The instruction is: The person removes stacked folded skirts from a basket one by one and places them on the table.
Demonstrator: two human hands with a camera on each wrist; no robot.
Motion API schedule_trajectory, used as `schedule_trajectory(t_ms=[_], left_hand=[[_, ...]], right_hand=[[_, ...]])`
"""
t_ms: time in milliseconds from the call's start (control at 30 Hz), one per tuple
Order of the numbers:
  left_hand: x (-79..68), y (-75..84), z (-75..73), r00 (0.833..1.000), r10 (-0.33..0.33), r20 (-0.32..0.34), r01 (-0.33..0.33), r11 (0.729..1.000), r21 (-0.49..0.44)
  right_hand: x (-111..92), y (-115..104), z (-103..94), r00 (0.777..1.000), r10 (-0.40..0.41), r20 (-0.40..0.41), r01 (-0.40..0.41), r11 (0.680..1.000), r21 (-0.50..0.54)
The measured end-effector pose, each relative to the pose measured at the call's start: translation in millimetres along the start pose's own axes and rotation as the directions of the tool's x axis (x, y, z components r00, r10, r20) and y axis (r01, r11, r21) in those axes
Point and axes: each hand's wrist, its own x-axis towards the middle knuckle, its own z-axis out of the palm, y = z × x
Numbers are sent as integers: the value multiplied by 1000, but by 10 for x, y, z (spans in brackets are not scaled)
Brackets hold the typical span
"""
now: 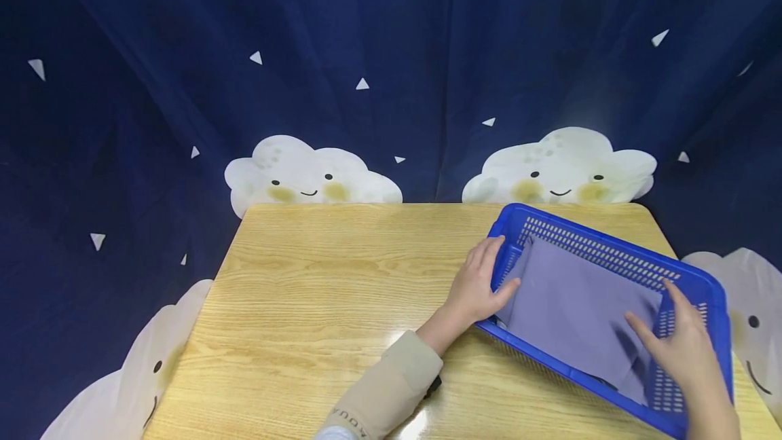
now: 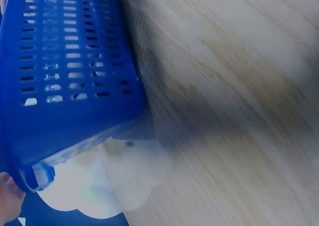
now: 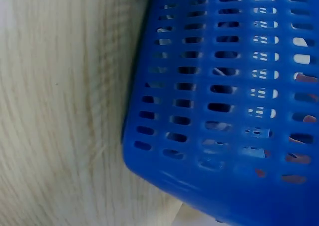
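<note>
A blue plastic basket [image 1: 586,375] with slotted walls sits at an angle on the right of the table; in it lies a folded purple-grey cloth [image 1: 574,304]. My left hand [image 1: 479,284] is at the basket's left end, its fingers extended at the rim and its thumb reaching over the inside. In the left wrist view, fingers [image 2: 10,198] show beside the rim's corner. Over the right part of the basket hovers my right hand [image 1: 681,338], thumb and index finger spread apart, with nothing between them. The right wrist view shows the basket's slotted outer wall [image 3: 199,111].
The light wooden table [image 1: 318,290] extends to the left of the basket. A dark blue curtain [image 1: 391,39] with white triangles and smiling clouds hangs behind the table and along its sides. A small dark item [image 1: 433,386] shows beside the left sleeve.
</note>
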Motion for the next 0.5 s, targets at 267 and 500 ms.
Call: schedule_trajectory(t_ms=[267, 500], left_hand=[[30, 99, 94, 995, -58, 80, 62, 997, -43], [55, 153, 154, 981, -91, 174, 99, 994, -36]], right_hand=[[-24, 109, 59, 1000, 3, 14, -4, 1000, 12], [-42, 168, 92, 1000, 5, 28, -6, 1000, 27]])
